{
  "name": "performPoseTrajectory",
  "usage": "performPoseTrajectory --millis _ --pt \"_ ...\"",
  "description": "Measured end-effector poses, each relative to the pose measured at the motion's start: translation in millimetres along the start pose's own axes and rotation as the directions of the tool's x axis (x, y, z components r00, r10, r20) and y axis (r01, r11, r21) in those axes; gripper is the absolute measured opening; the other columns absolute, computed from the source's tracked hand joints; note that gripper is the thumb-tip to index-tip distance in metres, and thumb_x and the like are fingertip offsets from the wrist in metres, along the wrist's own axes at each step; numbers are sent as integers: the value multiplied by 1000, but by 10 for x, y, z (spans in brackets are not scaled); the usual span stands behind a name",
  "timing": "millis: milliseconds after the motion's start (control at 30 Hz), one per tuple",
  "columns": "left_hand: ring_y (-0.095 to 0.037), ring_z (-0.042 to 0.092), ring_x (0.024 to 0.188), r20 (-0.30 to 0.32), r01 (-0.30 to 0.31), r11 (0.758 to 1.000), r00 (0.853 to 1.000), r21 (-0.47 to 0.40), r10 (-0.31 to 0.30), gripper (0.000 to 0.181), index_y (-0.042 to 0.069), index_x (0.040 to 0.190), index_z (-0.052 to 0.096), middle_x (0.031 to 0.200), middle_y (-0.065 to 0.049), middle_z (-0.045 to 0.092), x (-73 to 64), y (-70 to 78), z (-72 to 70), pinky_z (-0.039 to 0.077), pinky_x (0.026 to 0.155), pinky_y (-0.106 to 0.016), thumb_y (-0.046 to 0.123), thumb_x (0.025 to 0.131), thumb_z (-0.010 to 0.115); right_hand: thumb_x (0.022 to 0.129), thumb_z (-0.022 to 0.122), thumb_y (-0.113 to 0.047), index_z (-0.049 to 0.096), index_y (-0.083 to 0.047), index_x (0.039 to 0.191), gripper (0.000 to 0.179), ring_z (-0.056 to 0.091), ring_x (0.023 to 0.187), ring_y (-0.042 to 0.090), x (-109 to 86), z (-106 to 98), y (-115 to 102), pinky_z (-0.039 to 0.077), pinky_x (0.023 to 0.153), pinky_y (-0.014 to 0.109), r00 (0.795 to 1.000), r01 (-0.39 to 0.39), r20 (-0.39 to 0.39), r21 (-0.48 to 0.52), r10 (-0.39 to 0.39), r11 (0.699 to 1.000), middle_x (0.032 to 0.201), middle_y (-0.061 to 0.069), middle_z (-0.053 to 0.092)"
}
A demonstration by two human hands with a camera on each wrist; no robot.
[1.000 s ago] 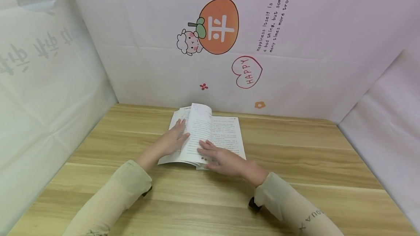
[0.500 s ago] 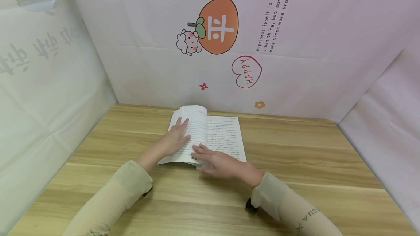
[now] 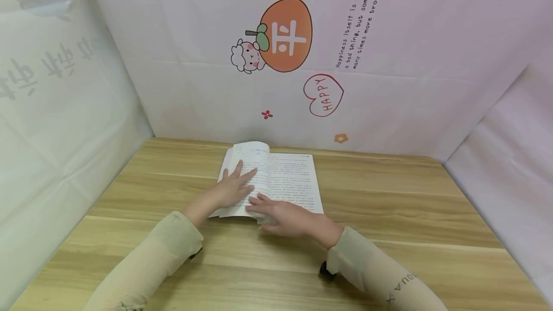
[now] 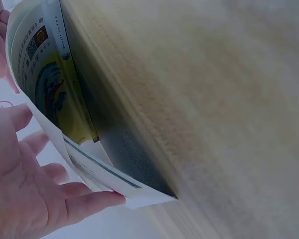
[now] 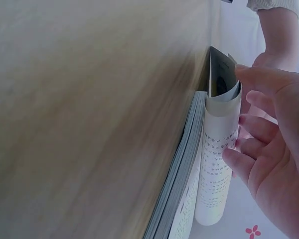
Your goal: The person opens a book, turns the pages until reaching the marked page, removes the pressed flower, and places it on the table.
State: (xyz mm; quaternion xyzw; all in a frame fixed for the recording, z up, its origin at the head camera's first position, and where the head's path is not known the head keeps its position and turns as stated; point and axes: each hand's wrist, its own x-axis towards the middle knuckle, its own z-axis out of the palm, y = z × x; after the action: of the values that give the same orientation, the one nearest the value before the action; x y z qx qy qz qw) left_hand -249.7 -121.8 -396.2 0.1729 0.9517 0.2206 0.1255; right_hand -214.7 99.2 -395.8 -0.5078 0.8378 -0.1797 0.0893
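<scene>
One printed wall (image 3: 276, 90) stands behind the book (image 3: 278, 181).

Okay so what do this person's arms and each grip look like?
The left sleeve and right sleeve are pale cream with greyish-green cuffs and dark markings. A small black piece shows under each cuff. Left grip and right grip are both ungloved.

Wooden tabletop (image 3: 389, 196) – printed pale cloth (image 3: 194, 95) behind

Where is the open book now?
In the head view, the open book lies mid-width on the table, near the back wall, partly under the left hand and right hand.
</scene>
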Motion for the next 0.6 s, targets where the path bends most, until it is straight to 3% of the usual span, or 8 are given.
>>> performPoseTrajectory --millis 167,367,600 --pt "-55 -10 129 0 12 999 1000 31 -12 61 28 150 16 152 -14 -15 4 20 1 13 96 -71 50 97 37 94 57 -28 42 -14 141 52 16 138 19 32 -5 -43 32 104 35 1000 15 7 -16 -15 1000 146 0 35" --pt "-46 -7 134 0 -23 997 1000 77 23 65 19 150 13 153 -12 -9 14 29 5 4 104 -62 48 97 38 94 56 -29 43 -14 140 50 16 139 20 79 16 -59 30 105 36 999 24 22 -35 -24 999 147 3 32" --pt "-49 -10 133 28 -25 999 999 43 24 63 27 150 13 154 -9 -9 25 57 9 7 101 -66 46 97 40 93 58 -26 46 -15 138 48 15 139 21 105 11 -65 31 104 34 998 49 30 -49 -47 998 148 3 31"
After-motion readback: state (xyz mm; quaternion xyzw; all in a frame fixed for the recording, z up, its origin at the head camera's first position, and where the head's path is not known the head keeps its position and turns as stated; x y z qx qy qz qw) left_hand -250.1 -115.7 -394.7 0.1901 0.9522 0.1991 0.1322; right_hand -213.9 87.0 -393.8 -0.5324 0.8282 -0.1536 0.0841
